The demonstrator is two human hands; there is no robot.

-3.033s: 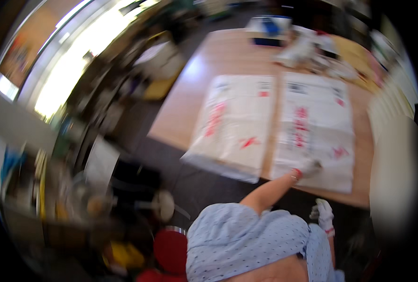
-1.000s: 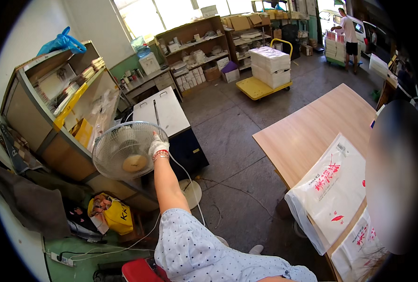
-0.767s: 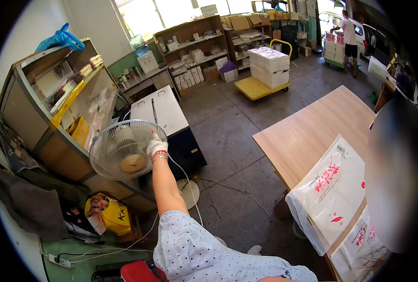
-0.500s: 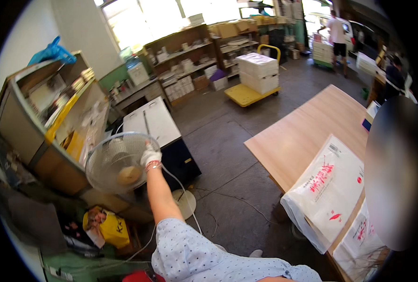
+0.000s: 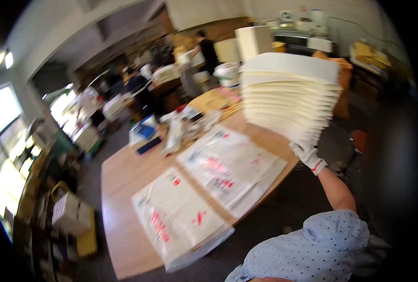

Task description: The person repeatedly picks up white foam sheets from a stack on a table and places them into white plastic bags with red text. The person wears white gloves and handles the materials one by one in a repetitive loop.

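Observation:
My right hand (image 5: pixel 306 156), in a white glove with a red-edged cuff, is reaching to the lower front corner of a tall stack of white sheets (image 5: pixel 289 101). Its fingers look spread, at or just beside the stack's bottom edge; blur hides whether they touch it. The stack rises in uneven, fanned layers at the table's right end. Left of my hand, a clear plastic package with red print (image 5: pixel 237 164) lies flat on the wooden table (image 5: pixel 119 197). A second similar package (image 5: pixel 176 211) overhangs the near edge. My left hand is out of view.
A white bucket (image 5: pixel 227 75), brown paper (image 5: pixel 213 102) and a blue-and-white packet (image 5: pixel 145 131) sit toward the far side. White boxes (image 5: pixel 71 214) stand on a yellow cart at left. Several people work in the background, one in black (image 5: pixel 208 51). An orange sack (image 5: pixel 343 89) stands behind the stack.
The view has swung right, from the shelves and floor fan to the table and paper stack. My left hand, earlier on the fan's guard, has left view; my right hand has come in.

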